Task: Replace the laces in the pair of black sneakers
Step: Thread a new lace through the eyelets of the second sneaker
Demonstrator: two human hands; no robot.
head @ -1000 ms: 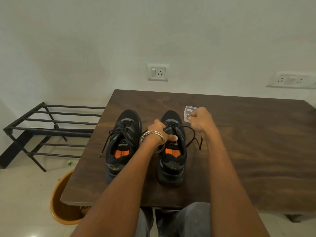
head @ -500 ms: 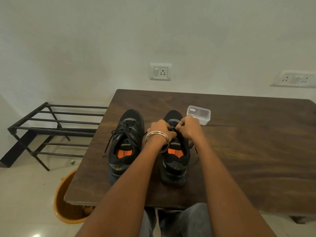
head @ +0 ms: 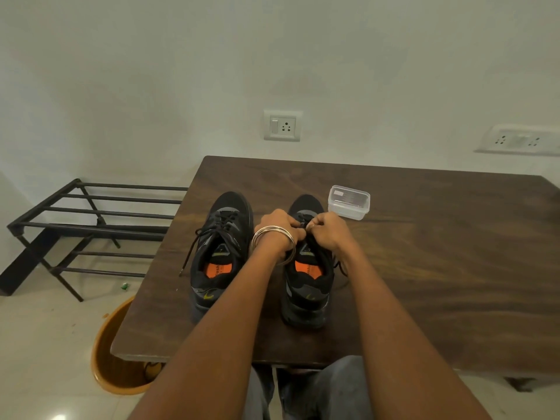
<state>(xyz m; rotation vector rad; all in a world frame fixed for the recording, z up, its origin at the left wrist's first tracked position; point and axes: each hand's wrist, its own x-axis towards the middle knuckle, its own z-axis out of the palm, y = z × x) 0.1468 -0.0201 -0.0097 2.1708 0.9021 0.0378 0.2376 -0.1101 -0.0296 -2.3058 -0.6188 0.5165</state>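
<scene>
Two black sneakers with orange insoles stand side by side on the dark wooden table (head: 424,268), toes pointing away from me. The left sneaker (head: 218,256) has its black lace loose, one end trailing off its left side. Over the lacing area of the right sneaker (head: 306,286), my left hand (head: 278,225), with metal bangles at the wrist, and my right hand (head: 327,230) meet with curled fingers that pinch its black lace (head: 341,266). One end of that lace lies on the table to the shoe's right.
A small clear plastic box (head: 349,202) sits just beyond the right sneaker. A black metal rack (head: 91,219) stands on the floor at the left. An orange bucket (head: 112,359) sits under the table's near left corner. Wall sockets (head: 282,125) are behind the table.
My right hand has come back from pulling the lace out to the right and now meets my left hand over the right sneaker's lacing. The clear box is uncovered again.
</scene>
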